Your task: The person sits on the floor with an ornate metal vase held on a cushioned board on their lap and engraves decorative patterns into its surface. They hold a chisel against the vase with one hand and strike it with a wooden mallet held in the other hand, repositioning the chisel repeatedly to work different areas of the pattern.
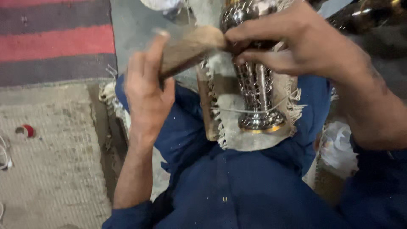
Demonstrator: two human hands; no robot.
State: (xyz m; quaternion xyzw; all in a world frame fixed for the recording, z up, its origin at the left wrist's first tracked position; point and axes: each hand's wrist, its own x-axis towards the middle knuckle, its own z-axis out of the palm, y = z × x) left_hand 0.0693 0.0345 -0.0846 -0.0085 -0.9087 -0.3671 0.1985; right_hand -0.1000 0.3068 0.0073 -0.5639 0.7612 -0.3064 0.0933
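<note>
engraved silver metal vase (254, 85) lies on a frayed pale cloth (237, 123) over the blue-clad lap; its inside is hidden. left hand (146, 91) grips a brown wooden block (190, 48); right hand (296, 40) fingers press together on the vase.

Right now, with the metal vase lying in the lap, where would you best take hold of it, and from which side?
Probably the narrow stem just above the flared foot, from the right. The metal vase lies on a frayed cloth, foot toward the body. The stem is slim and bare there. The right hand grips higher up. The left hand holds a wooden tool against it.
</note>
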